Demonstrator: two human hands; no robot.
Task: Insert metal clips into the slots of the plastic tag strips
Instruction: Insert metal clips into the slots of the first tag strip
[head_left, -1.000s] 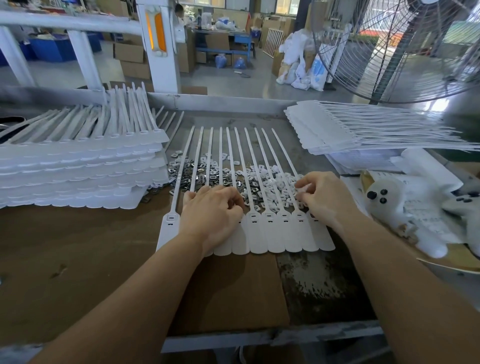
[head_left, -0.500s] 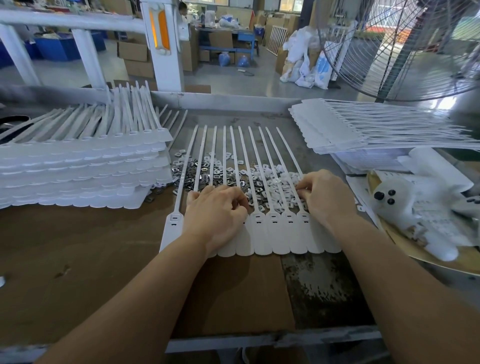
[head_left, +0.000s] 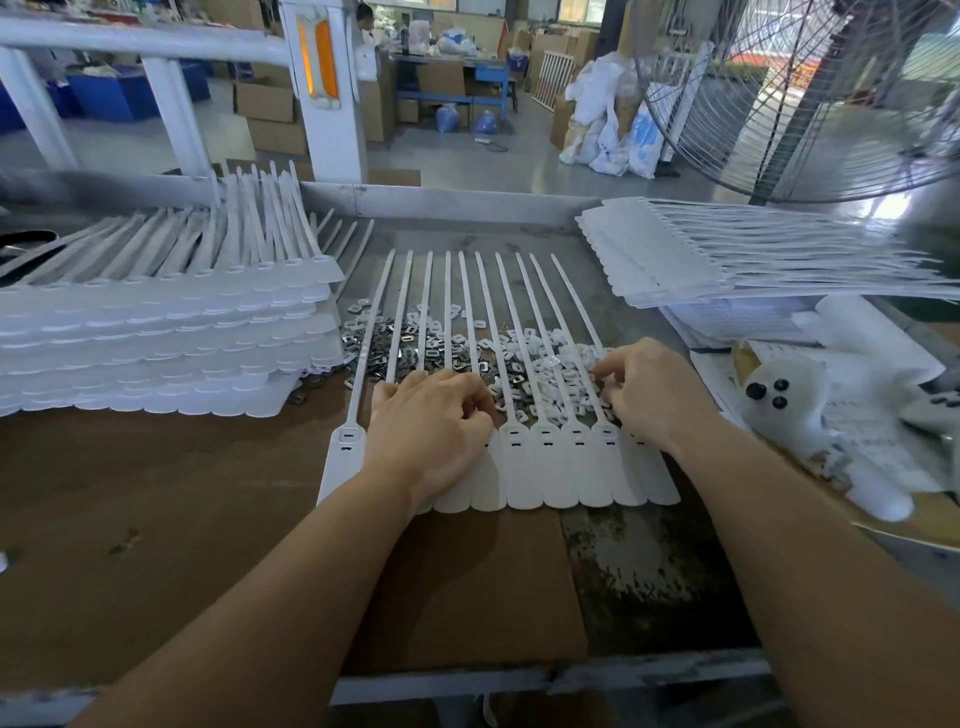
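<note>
A joined row of white plastic tag strips (head_left: 556, 467) lies flat in front of me, tails pointing away, slots near the heads. A heap of small metal clips (head_left: 447, 345) and white plastic pieces lies under the tails. My left hand (head_left: 431, 421) rests on the left part of the row, fingers curled down at a slot; what they hold is hidden. My right hand (head_left: 649, 389) hovers over the right edge of the heap, thumb and fingertips pinched together among the clips.
A tall stack of tag strips (head_left: 156, 343) stands at the left, a second stack (head_left: 727, 254) at the back right. A white soft toy (head_left: 810, 415) lies on papers at the right. A large fan (head_left: 800, 93) stands behind. Brown cardboard (head_left: 156, 519) covers the table.
My right hand has shifted slightly right and back into the clip heap, its fingertips now pinching there. My left hand stays on the row, barely moved.
</note>
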